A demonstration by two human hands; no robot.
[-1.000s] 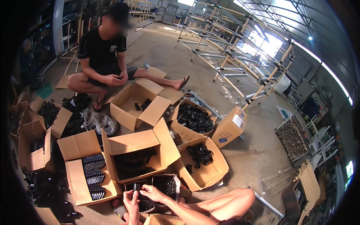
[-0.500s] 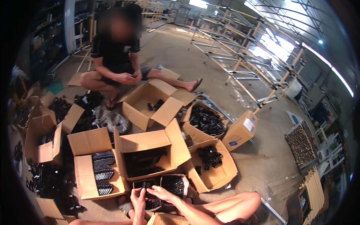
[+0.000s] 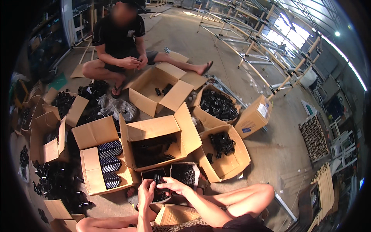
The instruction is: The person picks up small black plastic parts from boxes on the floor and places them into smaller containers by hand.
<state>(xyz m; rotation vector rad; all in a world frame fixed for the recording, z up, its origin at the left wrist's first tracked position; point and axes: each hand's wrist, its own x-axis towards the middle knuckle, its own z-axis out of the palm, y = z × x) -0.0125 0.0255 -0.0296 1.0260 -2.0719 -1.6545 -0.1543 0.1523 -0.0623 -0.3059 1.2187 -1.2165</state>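
Note:
My left hand (image 3: pixel 146 191) and my right hand (image 3: pixel 174 185) are close together at the lower middle, fingers bent inward. Between their fingertips is a small black part (image 3: pixel 157 178), perhaps a pipe-joint piece; its exact kind is too small to make out. Both hands seem closed on it. Below them is a small box (image 3: pixel 161 198) of black pieces, partly covered by my hands. Beside it, to the right, stands another small box (image 3: pixel 197 174) filled with tiny dark pieces. An open cardboard box (image 3: pixel 152 128) with black parts inside sits just beyond my hands.
On the left, a carton (image 3: pixel 89 164) holds stacked black parts in rows, with loose black parts (image 3: pixel 58 185) on the floor beside it. Two more boxes of black parts (image 3: pixel 218 104) (image 3: pixel 228 166) stand right. A seated person (image 3: pixel 119 42) works across from me, behind an open carton (image 3: pixel 148 96).
The view has tipped downward, so the boxes appear higher. My hands stay together around the black part, with the right fingers shifted slightly. The other person's hands remain close together.

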